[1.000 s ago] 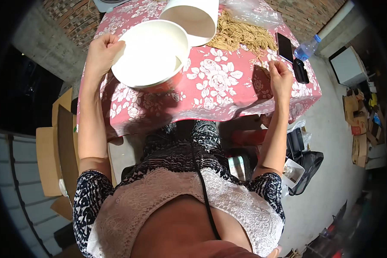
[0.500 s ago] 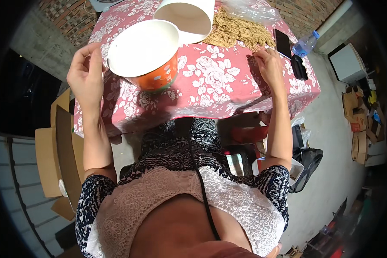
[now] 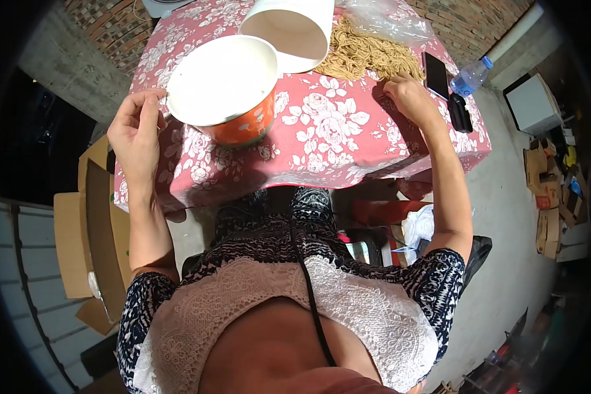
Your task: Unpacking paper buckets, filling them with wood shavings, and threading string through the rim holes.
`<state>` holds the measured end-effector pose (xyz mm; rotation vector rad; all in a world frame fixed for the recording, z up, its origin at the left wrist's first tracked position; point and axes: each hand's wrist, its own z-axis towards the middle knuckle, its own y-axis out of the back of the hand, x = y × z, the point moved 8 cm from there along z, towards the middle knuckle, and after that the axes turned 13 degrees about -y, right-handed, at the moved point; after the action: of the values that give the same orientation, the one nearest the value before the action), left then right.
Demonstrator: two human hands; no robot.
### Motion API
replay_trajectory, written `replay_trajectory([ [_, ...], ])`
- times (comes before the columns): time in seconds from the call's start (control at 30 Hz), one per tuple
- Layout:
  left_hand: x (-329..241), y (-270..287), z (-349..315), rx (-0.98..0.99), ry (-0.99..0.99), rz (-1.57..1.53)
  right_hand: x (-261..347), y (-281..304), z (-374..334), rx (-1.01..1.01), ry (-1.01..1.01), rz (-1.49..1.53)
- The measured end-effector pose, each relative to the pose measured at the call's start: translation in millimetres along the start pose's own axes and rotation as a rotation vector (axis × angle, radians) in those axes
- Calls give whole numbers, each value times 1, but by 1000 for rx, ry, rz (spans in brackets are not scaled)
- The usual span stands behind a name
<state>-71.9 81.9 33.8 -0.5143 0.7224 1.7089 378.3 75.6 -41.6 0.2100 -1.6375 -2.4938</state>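
Observation:
A large paper tub (image 3: 243,123), white inside with an orange printed outside, stands on the table to my left. At the left side of its rim is my left hand (image 3: 136,134), thumb and forefinger closed in a pinch; what they hold, if anything, I cannot make out. A heap of tan, cord-like tangled strands (image 3: 368,52) lies at the far right of the tub. My right hand (image 3: 410,98) is at the heap's near edge, fingers drawn together and pointing down. Its fingertips are partly hidden, so their contents cannot be told.
A white tub (image 3: 292,33) lies on its side behind the paper tub, mouth toward me. Clear plastic film (image 3: 387,23) is beyond the strands. Right of them are a phone (image 3: 435,75), a black case (image 3: 460,113) and a water bottle (image 3: 471,77). A floral cloth (image 3: 325,125) covers the table.
My right elbow has swung outward to the right and the forearm now slants more. The right fingertips stay near the strands. My left hand has hardly moved beside the tub.

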Motion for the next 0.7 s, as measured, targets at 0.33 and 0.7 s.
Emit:
replay_trajectory([
  [0.33, -3, -2, -10, -28, 37, -46, 10, 3, -1, -29, 20, -21],
  [0.7, -41, -8, -24, -18, -84, -138, 17, 22, -38, -168, -336, 674],
])
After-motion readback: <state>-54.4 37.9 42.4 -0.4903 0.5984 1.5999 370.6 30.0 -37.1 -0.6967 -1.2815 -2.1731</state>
